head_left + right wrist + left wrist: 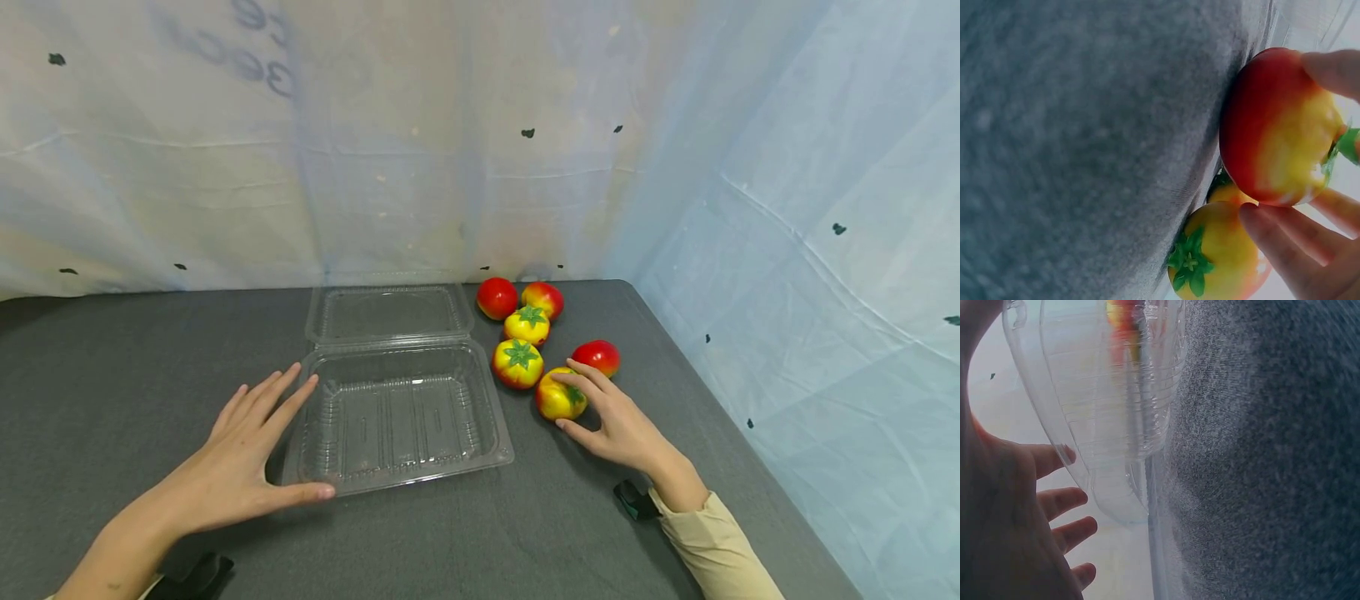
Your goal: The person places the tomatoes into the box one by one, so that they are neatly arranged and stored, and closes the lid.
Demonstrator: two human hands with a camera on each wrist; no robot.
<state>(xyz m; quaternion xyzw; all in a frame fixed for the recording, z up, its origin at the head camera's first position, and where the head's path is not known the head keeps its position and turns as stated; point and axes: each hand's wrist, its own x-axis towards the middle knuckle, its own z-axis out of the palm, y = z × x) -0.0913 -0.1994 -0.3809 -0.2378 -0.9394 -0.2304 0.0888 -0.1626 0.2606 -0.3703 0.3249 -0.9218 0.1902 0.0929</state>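
Observation:
A clear plastic clamshell container (405, 417) lies with its lid (390, 313) folded back. My left hand (240, 458) is at its left side, fingers spread and thumb by the near corner; in the left wrist view the fingertips are right at the container's rim (1063, 434). With thumb and fingers on opposite sides, my right hand (618, 421) holds a red-and-yellow toy tomato (558, 396) with a green leaf cap. The right wrist view shows this toy tomato (1279, 131) low by the cloth, between the thumb and fingertips.
Right behind the held one lies a red toy tomato (597, 357). Several more, including a yellow-topped toy tomato (517, 364) and a red one (497, 297), sit along the container's right side. A pale sheet wall (450, 167) borders the grey table (480, 550) behind and right.

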